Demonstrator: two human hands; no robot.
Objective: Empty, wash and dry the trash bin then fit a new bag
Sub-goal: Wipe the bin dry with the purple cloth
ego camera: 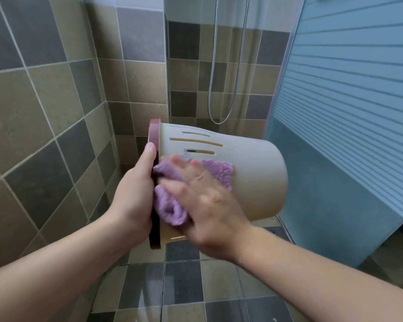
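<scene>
A beige trash bin (254, 173) with slots in its side and a dark pink rim is held on its side in the air, mouth to the left, base to the right. My left hand (135, 194) grips the rim at the mouth, thumb over the edge. My right hand (203, 198) presses a fluffy purple cloth (219, 170) flat against the bin's outer wall with straight, spread fingers; the hand is slightly blurred. The bin's inside is hidden.
Tiled walls stand to the left and behind. A shower hose (228, 77) hangs behind a glass panel. A frosted, striped shower door (347, 112) fills the right. The tiled floor (184, 282) lies below.
</scene>
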